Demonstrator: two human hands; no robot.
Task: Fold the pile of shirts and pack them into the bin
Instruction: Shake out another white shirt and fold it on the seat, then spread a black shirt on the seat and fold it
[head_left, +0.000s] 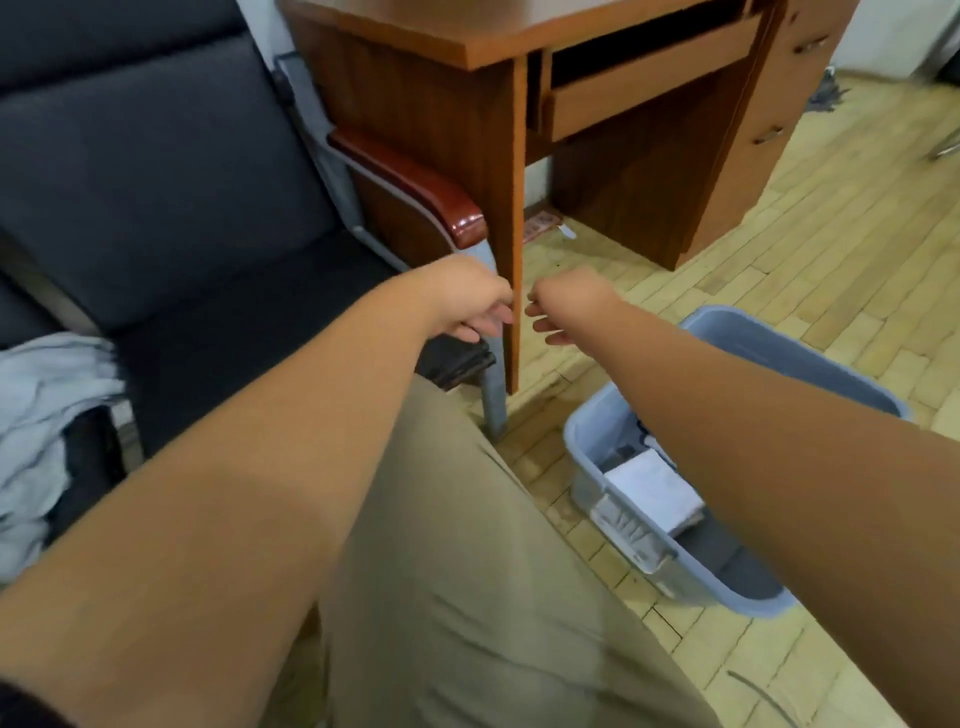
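Forearms (260, 467) extend forward from my viewpoint. Unfolded pile of shirts (47, 415) lies on sofa (156, 171), left. Left hand (467, 301) relaxed, empty; right hand (561, 306) curled, grip undeterminable. Bin (737, 318), right, holds folded shirts (654, 488): I judge task partly complete.

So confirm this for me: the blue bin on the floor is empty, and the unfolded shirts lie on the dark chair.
Wrong on one point: the head view shows the blue bin already holds a folded white shirt. The unfolded shirts do lie on the dark chair.
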